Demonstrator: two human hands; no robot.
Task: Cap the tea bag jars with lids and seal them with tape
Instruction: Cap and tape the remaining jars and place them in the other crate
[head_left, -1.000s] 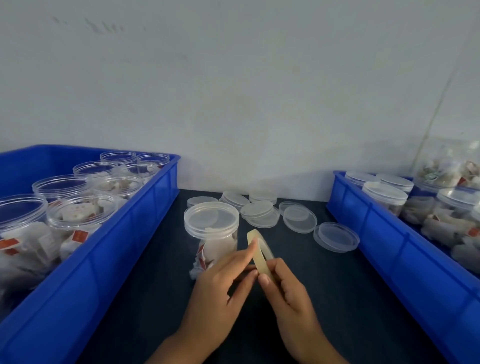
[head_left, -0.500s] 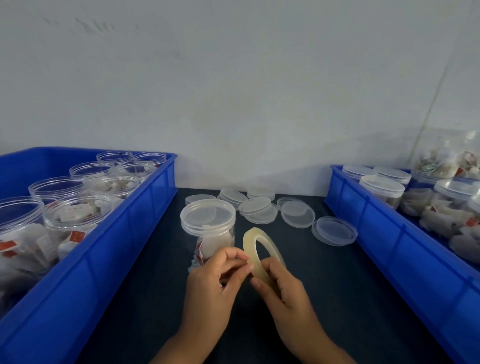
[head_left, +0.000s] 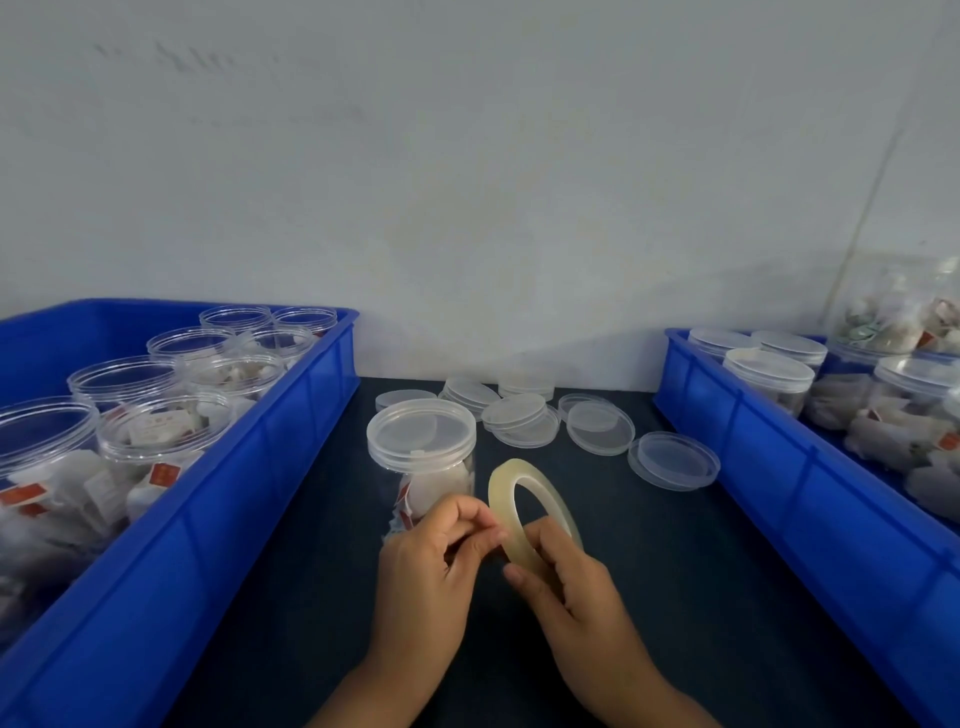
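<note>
I count one capped jar (head_left: 421, 457) on the dark table (head_left: 675, 597), just behind my left hand (head_left: 431, 566), which pinches at the tape roll (head_left: 524, 514). My right hand (head_left: 576, 587) grips that roll upright. Roughly eight loose lids (head_left: 673, 460) lie behind. Two blue bins, left (head_left: 234, 499) and right (head_left: 810, 499), wall a bare lane between them.

I can't see the lower part of the capped jar (head_left: 422, 457) at centre; my left hand (head_left: 431, 566) covers it. The left crate (head_left: 218, 519) and right crate (head_left: 810, 499) run off the frame edges. Labels on the tea bags (head_left: 156, 431) are too blurred to read.
</note>
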